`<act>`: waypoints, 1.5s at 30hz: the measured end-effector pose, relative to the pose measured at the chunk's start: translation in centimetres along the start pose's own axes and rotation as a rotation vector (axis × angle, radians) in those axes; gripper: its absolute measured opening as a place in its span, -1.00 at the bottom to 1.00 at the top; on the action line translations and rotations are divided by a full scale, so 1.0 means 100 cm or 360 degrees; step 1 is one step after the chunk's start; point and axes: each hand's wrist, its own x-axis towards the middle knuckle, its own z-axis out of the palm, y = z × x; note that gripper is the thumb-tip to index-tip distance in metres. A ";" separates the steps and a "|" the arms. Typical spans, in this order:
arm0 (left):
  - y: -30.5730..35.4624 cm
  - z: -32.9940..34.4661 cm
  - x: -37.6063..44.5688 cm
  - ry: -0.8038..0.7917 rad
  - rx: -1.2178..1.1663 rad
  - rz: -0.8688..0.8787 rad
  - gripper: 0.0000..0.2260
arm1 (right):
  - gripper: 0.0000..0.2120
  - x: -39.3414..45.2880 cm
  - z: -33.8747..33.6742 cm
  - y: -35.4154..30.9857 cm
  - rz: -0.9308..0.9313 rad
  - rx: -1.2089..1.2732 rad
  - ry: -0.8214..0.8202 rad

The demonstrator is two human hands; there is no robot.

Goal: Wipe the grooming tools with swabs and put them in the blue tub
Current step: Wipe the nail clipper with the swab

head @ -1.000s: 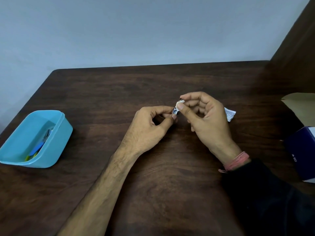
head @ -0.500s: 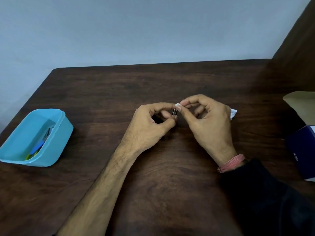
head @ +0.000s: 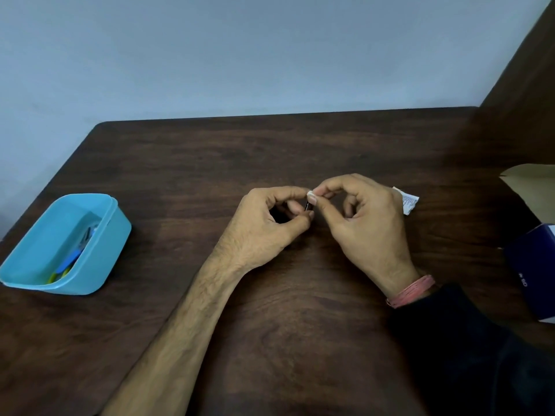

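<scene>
My left hand [head: 264,229] pinches a small dark metal grooming tool [head: 308,205] between thumb and fingers over the middle of the table; most of the tool is hidden in the hand. My right hand [head: 363,223] pinches a small white swab [head: 310,193] against the tool's top end. The blue tub [head: 99,259] stands at the left edge of the table. In it lie several tools [head: 72,262], one with a blue handle and one yellow-green.
A torn white swab wrapper [head: 409,202] lies just behind my right hand. At the right edge are a dark blue box [head: 531,271] and a tan cardboard flap [head: 531,184]. The dark wooden table [head: 210,163] meets a pale wall at the back.
Both hands have stayed together at the table's middle. The right hand's fingers have shifted the swab slightly along the tool's end.
</scene>
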 end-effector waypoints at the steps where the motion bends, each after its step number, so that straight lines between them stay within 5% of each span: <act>1: 0.000 0.000 0.000 0.0000 -0.0002 0.0003 -0.73 | -0.92 0.000 0.000 0.001 -0.0005 -0.0014 0.0017; 23: -0.005 -0.001 0.003 0.0007 0.0013 0.0005 -0.74 | -0.90 -0.002 -0.001 0.003 -0.0048 -0.0060 0.0093; 27: -0.003 0.000 0.002 -0.0002 0.0012 0.0004 -0.74 | -0.90 0.001 -0.003 0.005 -0.0027 -0.0080 0.0298; 45: 0.009 -0.002 0.000 -0.0066 -0.0145 -0.0061 -0.68 | -0.89 0.002 -0.001 0.003 0.0008 0.0040 0.0011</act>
